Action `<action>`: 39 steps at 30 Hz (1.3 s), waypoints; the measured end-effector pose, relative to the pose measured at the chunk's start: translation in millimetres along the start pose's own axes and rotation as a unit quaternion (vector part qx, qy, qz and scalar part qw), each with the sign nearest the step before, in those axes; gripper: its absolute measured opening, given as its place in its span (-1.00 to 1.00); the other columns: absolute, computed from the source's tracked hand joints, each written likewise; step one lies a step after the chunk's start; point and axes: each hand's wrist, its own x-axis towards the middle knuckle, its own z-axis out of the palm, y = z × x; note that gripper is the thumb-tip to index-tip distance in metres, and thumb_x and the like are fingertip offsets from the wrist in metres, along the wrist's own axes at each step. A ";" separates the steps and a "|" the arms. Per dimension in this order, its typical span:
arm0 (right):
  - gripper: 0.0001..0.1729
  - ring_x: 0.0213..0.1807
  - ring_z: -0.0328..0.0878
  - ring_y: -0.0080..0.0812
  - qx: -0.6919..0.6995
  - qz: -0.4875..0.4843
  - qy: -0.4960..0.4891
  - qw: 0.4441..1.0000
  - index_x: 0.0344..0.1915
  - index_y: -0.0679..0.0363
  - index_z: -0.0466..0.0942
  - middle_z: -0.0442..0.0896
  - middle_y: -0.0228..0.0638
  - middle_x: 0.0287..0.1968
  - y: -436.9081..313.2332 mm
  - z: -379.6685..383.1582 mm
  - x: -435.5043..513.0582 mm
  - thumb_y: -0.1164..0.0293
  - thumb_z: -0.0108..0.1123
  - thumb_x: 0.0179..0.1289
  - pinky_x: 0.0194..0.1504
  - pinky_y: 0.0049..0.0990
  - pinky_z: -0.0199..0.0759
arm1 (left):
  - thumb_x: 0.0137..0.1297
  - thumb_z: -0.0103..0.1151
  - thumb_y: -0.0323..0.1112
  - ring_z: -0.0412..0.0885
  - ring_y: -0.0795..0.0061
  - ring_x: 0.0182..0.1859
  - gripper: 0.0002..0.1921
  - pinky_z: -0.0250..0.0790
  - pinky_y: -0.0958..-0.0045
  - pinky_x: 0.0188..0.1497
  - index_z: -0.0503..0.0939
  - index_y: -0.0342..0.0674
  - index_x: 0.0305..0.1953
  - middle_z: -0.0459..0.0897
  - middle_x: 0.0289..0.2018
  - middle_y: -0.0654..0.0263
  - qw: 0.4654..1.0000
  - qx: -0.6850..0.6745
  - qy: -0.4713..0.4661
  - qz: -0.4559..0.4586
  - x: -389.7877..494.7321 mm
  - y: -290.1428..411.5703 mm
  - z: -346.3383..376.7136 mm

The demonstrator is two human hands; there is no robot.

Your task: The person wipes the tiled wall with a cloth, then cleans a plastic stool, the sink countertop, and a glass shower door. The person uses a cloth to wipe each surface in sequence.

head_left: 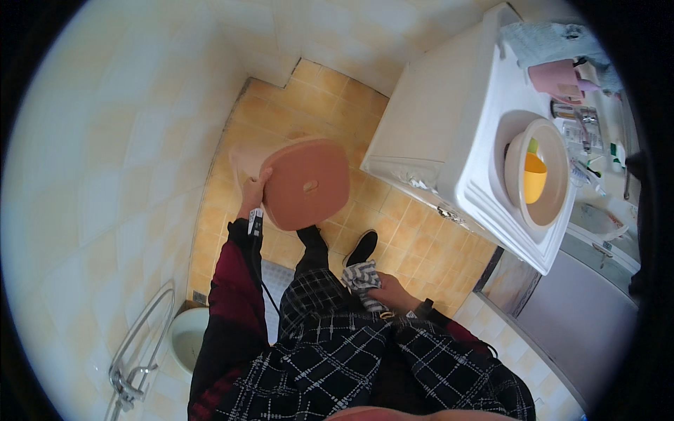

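A pink plastic stool (321, 194) with a hole in its seat is tilted in front of me, its seat facing up towards the camera. My left hand (254, 190) grips the stool's left edge. Whether its legs touch the floor I cannot tell. In my right hand (389, 292) is a crumpled grey-and-white striped cloth (362, 278), held near my lap, to the right of and below the stool.
At right, a white washbasin cabinet (421, 121) carries a beige basin (555, 200) with a yellow cup (535, 179). A pale bucket (188, 337) stands lower left beside a wall-mounted shower mixer (126, 387). A doorway frame (526, 337) is lower right.
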 end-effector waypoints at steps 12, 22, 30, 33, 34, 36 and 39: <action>-0.38 0.13 0.71 -0.14 0.008 0.040 -0.031 0.999 0.21 0.24 0.57 0.75 -0.07 0.10 76.0 -61.5 -105.3 0.19 0.41 0.20 0.17 -0.26 0.54 | 0.42 0.24 0.28 0.52 0.12 0.39 -0.01 0.39 0.20 0.38 0.23 -0.54 0.50 0.46 0.41 -0.18 0.982 -0.168 -0.066 0.049 32.3 54.5 79.3; -0.40 0.14 0.65 0.09 -0.069 0.040 0.018 0.997 0.15 0.30 0.55 0.70 0.09 0.06 87.6 -72.7 -116.1 0.19 0.37 0.18 0.18 -0.14 0.50 | 0.47 0.24 0.12 0.31 -0.23 0.49 -0.13 0.15 0.02 0.53 0.30 -0.62 0.43 0.36 0.40 -0.42 0.963 0.000 0.142 0.228 2.6 -26.8 162.7; -0.41 0.09 0.59 0.21 -0.145 -0.052 0.028 0.988 0.10 0.29 0.57 0.66 0.14 0.03 70.4 -103.4 -103.8 0.11 0.35 0.19 0.12 -0.05 0.48 | 0.62 0.04 0.06 0.64 0.17 -0.21 -0.46 0.47 0.18 -0.07 0.55 -0.48 -0.07 0.70 -0.31 0.10 0.996 0.028 0.031 0.084 -138.0 -198.5 202.6; -0.42 0.08 0.59 0.23 -0.169 -0.060 0.057 0.982 0.07 0.29 0.58 0.66 0.15 0.04 60.9 -121.6 -107.0 0.11 0.36 0.18 0.11 -0.05 0.49 | 0.56 0.12 0.16 0.69 0.52 -0.25 -0.52 0.47 0.46 -0.32 0.54 -0.19 0.07 0.71 -0.21 0.29 0.995 -0.065 -0.067 -0.022 -200.4 -204.4 221.5; -0.42 0.07 0.60 0.23 -0.192 -0.063 0.062 0.977 0.07 0.30 0.58 0.66 0.17 0.01 58.3 -125.9 -109.2 0.12 0.36 0.18 0.10 -0.05 0.50 | 0.57 0.12 0.15 0.73 0.48 -0.23 -0.50 0.48 0.44 -0.31 0.54 -0.22 0.10 0.72 -0.21 0.28 0.992 -0.044 -0.116 0.025 -224.7 -199.5 220.6; -0.42 0.07 0.60 0.22 -0.190 -0.107 0.065 0.974 0.06 0.31 0.58 0.66 0.17 -0.01 56.7 -138.2 -113.4 0.12 0.36 0.17 0.11 -0.04 0.50 | 0.57 0.14 0.11 0.77 0.40 -0.23 -0.49 0.50 0.40 -0.30 0.54 -0.28 0.14 0.75 -0.20 0.18 0.980 0.036 -0.194 0.027 -259.5 -178.1 221.4; -0.42 0.05 0.61 0.23 -0.201 -0.149 0.075 0.965 0.03 0.32 0.58 0.67 0.17 -0.06 60.4 -152.6 -119.0 0.11 0.37 0.15 0.10 -0.02 0.50 | 0.49 0.26 0.02 0.78 0.21 -0.24 -0.52 0.59 0.24 -0.16 0.59 -0.36 0.06 0.78 -0.27 0.02 0.941 0.199 -0.263 0.082 -291.5 -135.8 224.4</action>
